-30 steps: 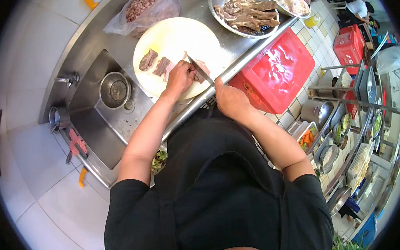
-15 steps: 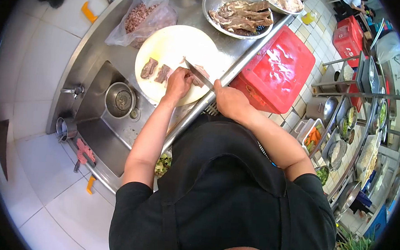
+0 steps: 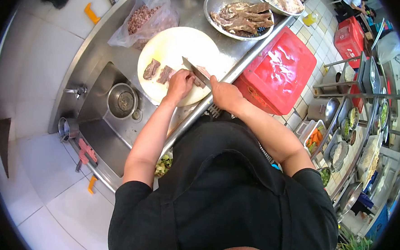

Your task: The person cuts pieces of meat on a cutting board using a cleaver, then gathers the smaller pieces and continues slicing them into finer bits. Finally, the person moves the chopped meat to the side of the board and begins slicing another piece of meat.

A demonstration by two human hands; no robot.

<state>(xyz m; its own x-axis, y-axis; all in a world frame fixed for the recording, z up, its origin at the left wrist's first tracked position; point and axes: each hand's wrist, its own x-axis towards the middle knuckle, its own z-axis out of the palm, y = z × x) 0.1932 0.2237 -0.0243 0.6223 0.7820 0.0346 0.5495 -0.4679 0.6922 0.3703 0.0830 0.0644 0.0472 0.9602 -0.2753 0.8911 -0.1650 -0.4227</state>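
My right hand point(image 3: 225, 94) is closed round the handle of a knife point(image 3: 196, 72), whose blade reaches left over a round white cutting board point(image 3: 172, 42). Bent fingers of my left hand point(image 3: 181, 84) press on a piece of meat beside the blade, mostly covered by the hand and knife. Left of that hand lie two cut pieces, a dark meat chunk point(image 3: 152, 69) and another meat chunk point(image 3: 165, 74). Some paler meat point(image 3: 203, 71) shows on the far side of the blade.
Behind the board stand a plastic bag of chopped meat point(image 3: 142, 20) and a steel bowl of meat strips point(image 3: 241, 18). A sink point(image 3: 104, 133) with a steel pot point(image 3: 121, 100) is at left. A red lidded bin point(image 3: 279, 70) stands right of the counter edge.
My right hand and the knife have shifted slightly left, the blade now lying closer to my left fingers. My left hand stays on the meat. The whole view has tilted a little.
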